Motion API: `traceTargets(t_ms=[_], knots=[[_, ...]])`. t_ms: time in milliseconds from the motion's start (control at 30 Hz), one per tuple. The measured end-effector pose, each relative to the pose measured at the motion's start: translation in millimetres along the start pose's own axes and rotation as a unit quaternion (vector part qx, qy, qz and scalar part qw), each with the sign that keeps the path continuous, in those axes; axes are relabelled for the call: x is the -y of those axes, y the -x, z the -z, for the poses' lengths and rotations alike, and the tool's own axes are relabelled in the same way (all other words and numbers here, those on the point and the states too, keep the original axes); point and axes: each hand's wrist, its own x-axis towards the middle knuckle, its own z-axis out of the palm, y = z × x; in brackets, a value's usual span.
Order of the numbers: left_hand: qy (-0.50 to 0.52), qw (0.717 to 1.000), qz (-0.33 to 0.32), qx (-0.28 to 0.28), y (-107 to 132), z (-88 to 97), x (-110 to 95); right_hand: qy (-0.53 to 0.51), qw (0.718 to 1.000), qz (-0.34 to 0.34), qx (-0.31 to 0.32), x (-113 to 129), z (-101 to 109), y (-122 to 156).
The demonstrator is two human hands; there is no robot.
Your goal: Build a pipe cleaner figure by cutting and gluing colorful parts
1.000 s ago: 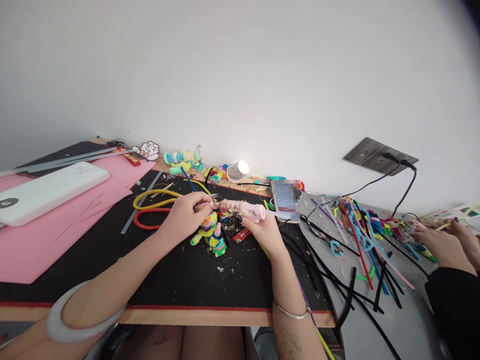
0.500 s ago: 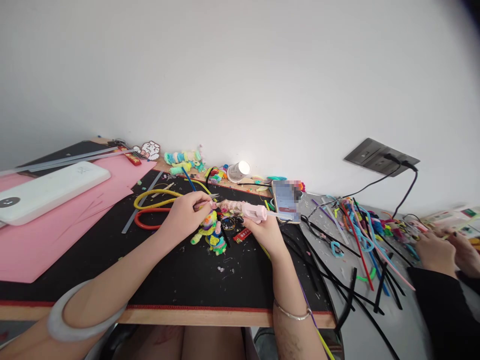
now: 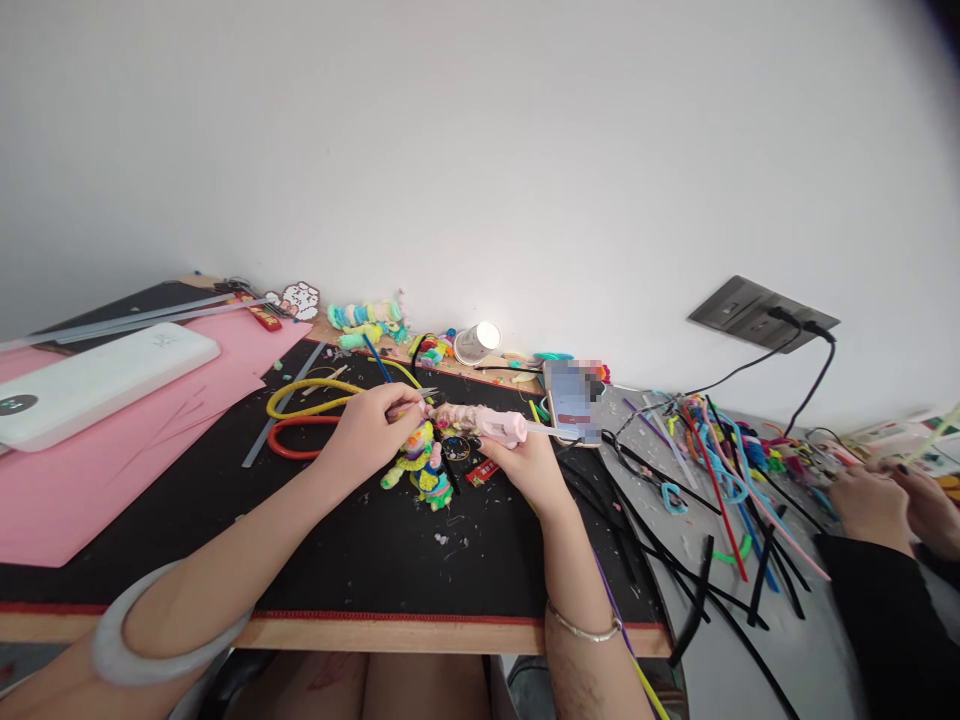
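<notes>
My left hand (image 3: pixel 379 420) is closed in a pinch over a small pink piece (image 3: pixel 425 409), partly hidden by the fingers. Directly under those fingertips is a colourful fuzzy figure (image 3: pixel 429 472) in yellow, green and blue; whether the pink piece joins it, I cannot tell. My right hand (image 3: pixel 525 465) is wrapped round a pale pink glue gun (image 3: pixel 502 427), with a translucent glue stick (image 3: pixel 551 430) poking out of its back. The gun's smeared front end points left, close to the left fingertips. A thin metal tip (image 3: pixel 427 392) shows just behind the left hand.
Yellow (image 3: pixel 300 408) and red loops (image 3: pixel 285 450) lie left of my left hand. Behind stand a paper cup (image 3: pixel 478 343) and a phone (image 3: pixel 574 402). Pink sheets (image 3: pixel 150 450) carry a white device (image 3: pixel 112 385). Pipe cleaners (image 3: pixel 720 480) and another person's hands (image 3: pixel 874 505) are at right.
My right hand and the glue gun have shifted slightly left and down, nearer the left fingertips. The left hand keeps its pinch. The other person's hands moved a little.
</notes>
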Motion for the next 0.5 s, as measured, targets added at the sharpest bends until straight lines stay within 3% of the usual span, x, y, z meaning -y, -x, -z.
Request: traceTargets(t_ms=[500], knots=[[0.006,1.000,0.005,0.009,0.5,1.1,-3.5,-0.030,0.999,-0.015,-0.022,-2.3,-0.7,-0.3]])
